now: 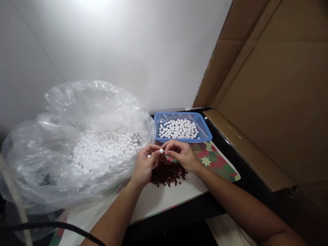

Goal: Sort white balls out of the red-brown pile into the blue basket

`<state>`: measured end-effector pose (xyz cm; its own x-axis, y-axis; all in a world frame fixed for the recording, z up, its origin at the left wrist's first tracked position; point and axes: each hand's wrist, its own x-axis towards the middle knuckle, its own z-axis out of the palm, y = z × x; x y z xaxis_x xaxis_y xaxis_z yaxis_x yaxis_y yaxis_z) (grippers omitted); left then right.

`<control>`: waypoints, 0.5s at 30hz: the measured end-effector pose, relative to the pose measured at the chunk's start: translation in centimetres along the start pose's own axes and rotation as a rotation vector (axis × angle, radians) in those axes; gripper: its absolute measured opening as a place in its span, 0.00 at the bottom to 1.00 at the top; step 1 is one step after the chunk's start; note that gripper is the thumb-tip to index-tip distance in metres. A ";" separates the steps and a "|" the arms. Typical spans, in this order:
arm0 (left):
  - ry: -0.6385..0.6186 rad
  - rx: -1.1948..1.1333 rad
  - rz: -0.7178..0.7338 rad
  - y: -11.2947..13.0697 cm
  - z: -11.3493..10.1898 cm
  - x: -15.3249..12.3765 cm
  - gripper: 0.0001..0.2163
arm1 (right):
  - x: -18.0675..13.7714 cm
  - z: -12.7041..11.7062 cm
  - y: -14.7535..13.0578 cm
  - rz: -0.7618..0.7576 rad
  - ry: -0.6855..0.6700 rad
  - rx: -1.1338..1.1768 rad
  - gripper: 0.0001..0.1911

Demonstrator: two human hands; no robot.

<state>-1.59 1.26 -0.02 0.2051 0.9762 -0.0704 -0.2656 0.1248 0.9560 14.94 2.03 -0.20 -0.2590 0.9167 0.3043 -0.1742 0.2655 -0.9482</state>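
Observation:
My left hand (pixel 146 163) is closed, with a small white ball (pixel 161 150) at its fingertips and a second white ball (pixel 149 156) showing between its fingers. My right hand (pixel 182 154) meets it from the other side, thumb and forefinger pinched close beside the first ball. Whatever the right fingertips pinch is too small to make out. Below both hands lies a pile of dark reddish-brown small pieces (pixel 167 173) on the patterned paper. Just beyond the hands stands a blue plastic basket (pixel 183 140) holding many white balls (pixel 178 128).
A large clear plastic bag (pixel 94 89) full of white balls (pixel 102 150) fills the left side. Patterned paper (pixel 215 159) covers part of the black table. Cardboard (pixel 269 92) walls the right, and a white wall (pixel 143 44) rises behind. A black cable (pixel 58 224) crosses the lower left.

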 end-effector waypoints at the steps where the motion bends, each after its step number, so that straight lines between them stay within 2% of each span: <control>1: -0.005 0.009 -0.007 -0.1 0.0 0.0 0.11 | 0.0 -0.1 0.0 -0.009 0.007 -0.014 0.04; 9: 0.015 0.067 0.041 0.1 0.4 -0.3 0.10 | -0.4 0.4 -0.3 0.011 0.077 0.028 0.09; 15: 0.066 0.105 0.066 0.1 0.9 -0.5 0.10 | -0.3 0.7 -0.2 -0.020 0.143 -0.068 0.11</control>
<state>-0.87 0.58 0.36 0.1269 0.9917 -0.0217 -0.1761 0.0440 0.9834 14.39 1.51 -0.08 -0.1173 0.9428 0.3121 -0.1120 0.2997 -0.9474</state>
